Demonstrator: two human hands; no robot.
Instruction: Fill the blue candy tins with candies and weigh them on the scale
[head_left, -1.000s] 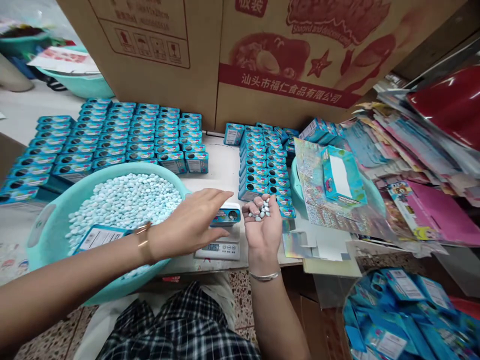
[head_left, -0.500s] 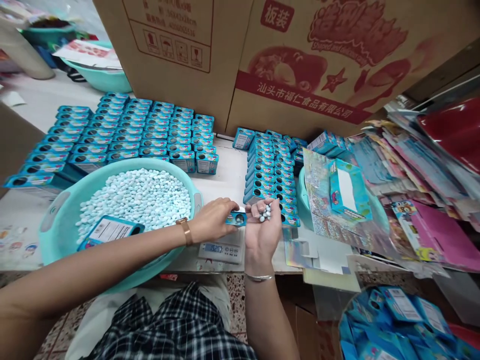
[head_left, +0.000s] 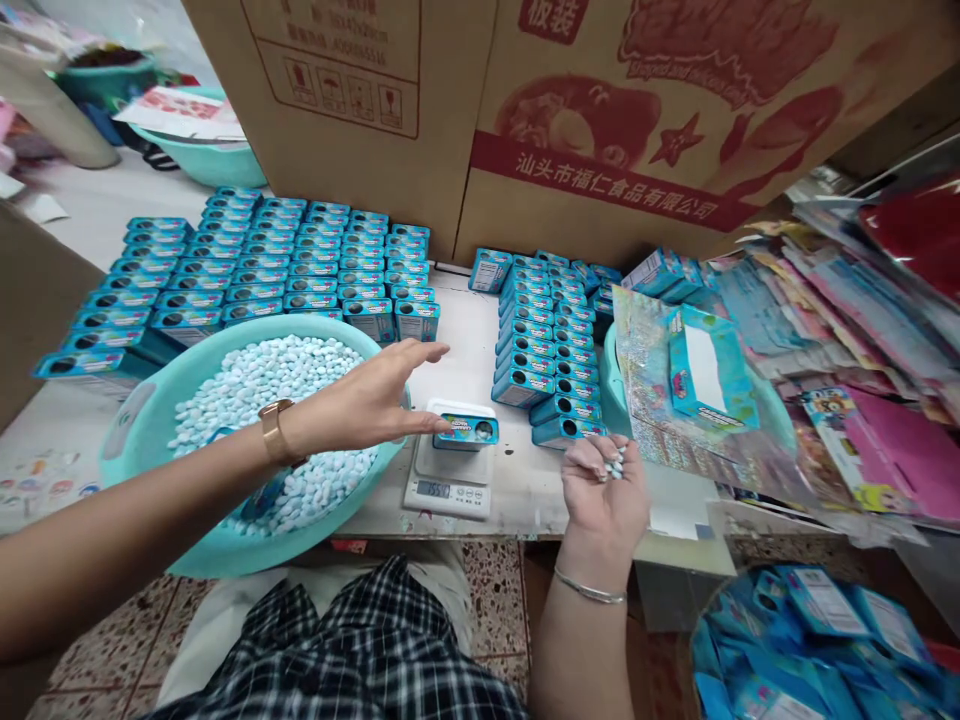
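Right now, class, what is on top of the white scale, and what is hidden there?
A small blue box sits on the scale, the thumb of the left hand at the box's left end. The surface directly beneath the box is covered and cannot be seen.

Beyond the grip of the right hand (head_left: 607, 490), a carton (head_left: 450, 190) carries 汕头市福仁食品有限公司 on its red band (head_left: 600, 180), 板装 on a cropped red patch (head_left: 553, 20), blurred words (head_left: 686, 74) reading Shaped and delicious and, farther left, four handling signs (head_left: 341, 95). Left of the grip, the display (head_left: 433, 490) of the scale (head_left: 442, 466) shows 155, then an unclear digit; lettering on the blue box (head_left: 459, 430) there is too small to read.
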